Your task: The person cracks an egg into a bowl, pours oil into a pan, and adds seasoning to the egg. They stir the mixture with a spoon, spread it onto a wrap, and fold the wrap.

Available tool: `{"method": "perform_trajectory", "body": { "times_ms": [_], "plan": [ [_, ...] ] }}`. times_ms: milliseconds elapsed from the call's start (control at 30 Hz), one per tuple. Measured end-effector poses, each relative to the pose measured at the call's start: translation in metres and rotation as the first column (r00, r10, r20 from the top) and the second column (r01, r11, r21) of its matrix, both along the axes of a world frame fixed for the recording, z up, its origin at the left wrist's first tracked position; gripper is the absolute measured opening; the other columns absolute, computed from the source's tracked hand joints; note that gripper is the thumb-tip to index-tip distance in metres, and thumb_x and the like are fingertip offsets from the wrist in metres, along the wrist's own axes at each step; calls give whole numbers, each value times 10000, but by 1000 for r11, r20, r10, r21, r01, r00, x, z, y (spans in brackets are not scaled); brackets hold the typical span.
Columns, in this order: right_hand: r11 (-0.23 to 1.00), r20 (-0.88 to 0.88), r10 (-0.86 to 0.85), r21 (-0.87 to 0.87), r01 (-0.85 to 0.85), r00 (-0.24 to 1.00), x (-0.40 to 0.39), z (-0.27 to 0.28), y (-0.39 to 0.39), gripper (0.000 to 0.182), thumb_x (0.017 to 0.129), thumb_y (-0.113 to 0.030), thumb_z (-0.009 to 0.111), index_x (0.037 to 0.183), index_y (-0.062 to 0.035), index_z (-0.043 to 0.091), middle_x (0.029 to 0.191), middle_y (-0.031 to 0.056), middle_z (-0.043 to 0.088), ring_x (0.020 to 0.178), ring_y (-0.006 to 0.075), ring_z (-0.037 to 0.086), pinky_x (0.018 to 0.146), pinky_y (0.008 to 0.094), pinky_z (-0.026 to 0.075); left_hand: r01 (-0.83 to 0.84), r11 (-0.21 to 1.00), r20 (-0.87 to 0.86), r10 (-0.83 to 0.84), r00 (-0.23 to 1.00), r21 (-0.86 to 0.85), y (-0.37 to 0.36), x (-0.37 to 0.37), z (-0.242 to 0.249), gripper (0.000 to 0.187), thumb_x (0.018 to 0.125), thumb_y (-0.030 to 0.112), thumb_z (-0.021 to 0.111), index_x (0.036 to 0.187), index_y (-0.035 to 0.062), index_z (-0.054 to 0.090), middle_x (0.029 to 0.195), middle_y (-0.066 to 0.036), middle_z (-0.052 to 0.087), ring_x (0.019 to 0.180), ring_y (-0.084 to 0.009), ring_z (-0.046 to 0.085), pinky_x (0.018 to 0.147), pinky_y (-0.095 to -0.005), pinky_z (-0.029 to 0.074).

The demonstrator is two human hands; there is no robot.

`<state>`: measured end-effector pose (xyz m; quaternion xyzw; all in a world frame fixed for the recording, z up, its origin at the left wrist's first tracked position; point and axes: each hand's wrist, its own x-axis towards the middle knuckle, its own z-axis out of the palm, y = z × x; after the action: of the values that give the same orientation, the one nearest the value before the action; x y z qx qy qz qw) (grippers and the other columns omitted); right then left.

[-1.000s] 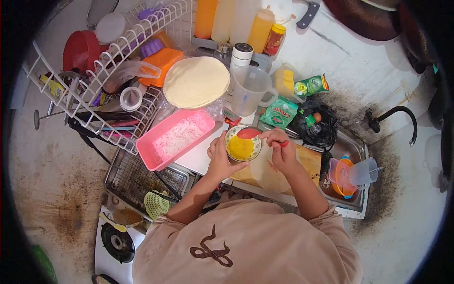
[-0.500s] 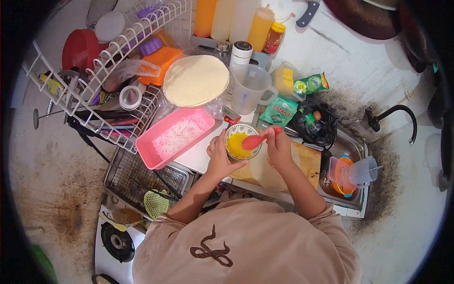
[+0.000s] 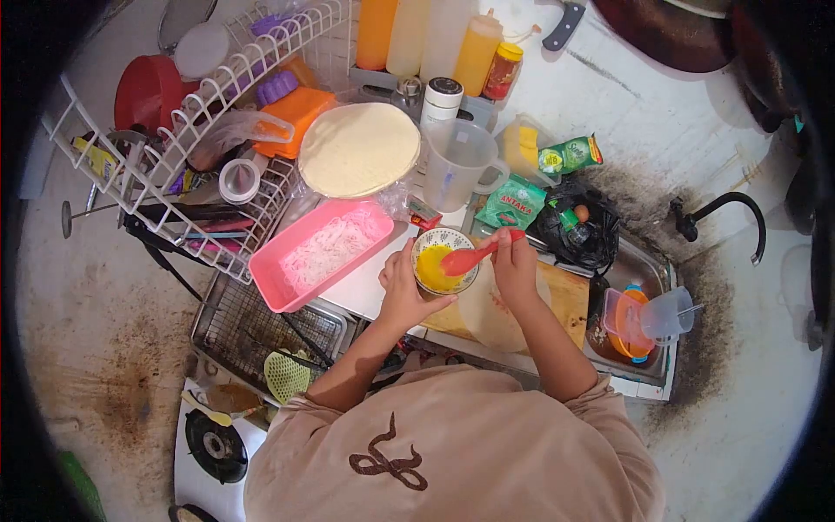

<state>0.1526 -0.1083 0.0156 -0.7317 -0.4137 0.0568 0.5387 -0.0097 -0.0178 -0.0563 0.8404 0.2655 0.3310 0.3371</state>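
Observation:
My left hand (image 3: 404, 291) is wrapped round the side of a small patterned bowl (image 3: 468, 245) with yellow liquid (image 3: 432, 268) in it. A red spoon (image 3: 465, 260) has its head in the bowl, and my right hand (image 3: 515, 265) grips its handle. Beneath my right hand a thin round dough sheet (image 3: 496, 317) lies on a wooden board (image 3: 567, 300). To the left is a pink tub (image 3: 277, 291) holding pale pink and white shreds (image 3: 335, 250). Behind it rests a stack of round pale sheets (image 3: 361, 150).
A clear jug (image 3: 454, 161) and white flask (image 3: 442, 100) stand behind the bowl. Green packet (image 3: 511, 202), black bag (image 3: 587, 248) and sink (image 3: 665, 348) with tap (image 3: 731, 202) are right. Dish rack (image 3: 187, 130), wire-mesh tray (image 3: 270, 317) and stove (image 3: 216, 444) are left.
My right hand has turned slightly and the red spoon has shifted a little to the left in the bowl. My left hand keeps its hold on the bowl.

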Motion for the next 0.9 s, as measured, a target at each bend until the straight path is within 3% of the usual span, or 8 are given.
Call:
{"method": "perform_trajectory", "body": {
  "times_ms": [67, 167, 267, 467, 567, 667, 767, 900],
  "plan": [
    [997, -132, -20, 68, 29, 991, 3, -3, 3, 282, 970, -212, 391, 842, -18, 551, 646, 72, 606, 513, 117, 512, 469, 276, 419, 5, 1000, -8, -5, 1000, -1, 1, 0, -1, 1166, 538, 493, 797, 1367, -39, 172, 1228, -229, 380, 1185, -349, 312, 962, -478, 197],
    [987, -445, 92, 162, -21, 891, 11, -7, 3, 296, 982, -219, 352, 853, -32, 542, 695, 61, 628, 493, 96, 477, 430, 239, 396, 4, 1000, -9, -4, 1000, -1, 1, 0, 0, 1162, 541, 492, 795, 1365, -39, 173, 1230, -230, 378, 1186, -348, 311, 963, -479, 195],
    [986, -574, 111, 165, -19, 812, 15, -7, 3, 264, 984, -274, 349, 916, -57, 484, 760, 76, 636, 479, 78, 459, 422, 214, 402, 8, 1000, -3, -8, 1000, 7, 1, 1, -2, 1160, 542, 493, 794, 1364, -40, 173, 1233, -231, 377, 1186, -347, 312, 963, -479, 195],
    [982, -290, 46, 187, 10, 956, -1, -8, 2, 323, 982, -228, 360, 795, -41, 547, 682, 42, 590, 508, 81, 462, 480, 212, 395, 4, 1000, -2, -4, 1000, 21, 1, 1, -1, 1159, 542, 493, 794, 1362, -44, 175, 1236, -232, 380, 1187, -350, 315, 964, -482, 203],
    [996, 54, 57, 66, -61, 997, -6, -17, -1, 310, 977, -227, 375, 800, -38, 543, 679, 33, 591, 524, 74, 466, 508, 208, 397, 8, 1000, -8, -8, 1000, 4, 1, 1, -1, 1159, 540, 489, 797, 1361, -47, 177, 1234, -231, 382, 1188, -353, 315, 966, -486, 205],
    [996, -103, 49, 78, -41, 993, -2, -29, 2, 271, 978, -232, 371, 849, -43, 517, 696, 36, 605, 525, 70, 472, 487, 212, 392, 7, 1000, -13, -7, 1000, -4, 1, 0, 1, 1158, 541, 487, 798, 1360, -47, 178, 1231, -232, 383, 1186, -353, 317, 967, -486, 204],
    [985, -373, 49, 171, 16, 926, 1, -28, 3, 262, 980, -246, 366, 866, -50, 497, 715, 45, 615, 503, 68, 461, 463, 211, 389, 6, 1000, -11, -6, 1000, 6, 1, 0, 0, 1156, 541, 487, 798, 1360, -45, 179, 1227, -233, 384, 1182, -353, 320, 966, -485, 203],
    [975, -449, 60, 219, 45, 891, 8, -19, 0, 279, 985, -261, 349, 852, -57, 483, 722, 56, 619, 470, 59, 432, 426, 208, 374, -6, 1000, -16, 7, 1000, 20, 0, 0, -1, 1160, 537, 491, 797, 1363, -41, 180, 1223, -230, 386, 1178, -349, 324, 962, -482, 203]
  ]
}}
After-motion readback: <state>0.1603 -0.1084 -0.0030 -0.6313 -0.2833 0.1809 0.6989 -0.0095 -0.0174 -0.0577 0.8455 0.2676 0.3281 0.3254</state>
